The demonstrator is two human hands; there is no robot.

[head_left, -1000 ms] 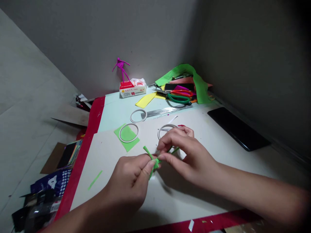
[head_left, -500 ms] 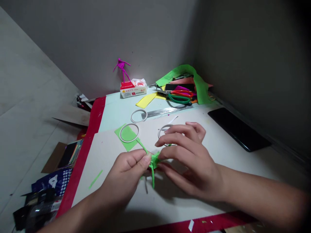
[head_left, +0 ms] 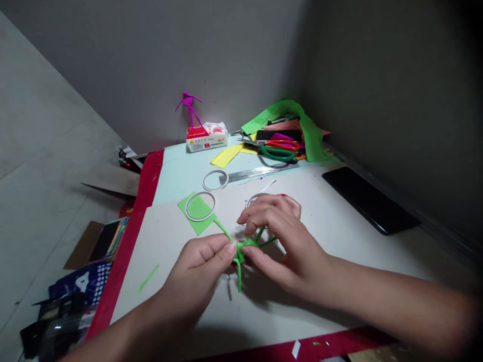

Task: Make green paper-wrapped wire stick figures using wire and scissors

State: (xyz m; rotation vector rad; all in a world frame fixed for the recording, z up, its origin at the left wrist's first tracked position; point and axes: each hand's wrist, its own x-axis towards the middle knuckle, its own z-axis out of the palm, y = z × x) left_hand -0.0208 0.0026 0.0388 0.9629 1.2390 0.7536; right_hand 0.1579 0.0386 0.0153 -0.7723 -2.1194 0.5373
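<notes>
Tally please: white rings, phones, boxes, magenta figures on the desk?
White rings: 3
Black phones: 1
Red-and-white boxes: 1
Magenta stick figures: 1
Total: 6

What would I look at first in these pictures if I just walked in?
Probably the bright green twisted strips, pinched between the left hand and right hand above the white board. Next, you'd spot the small magenta stick figure standing at the far back. The red and green scissor handles stand out too, back and to the right.
</notes>
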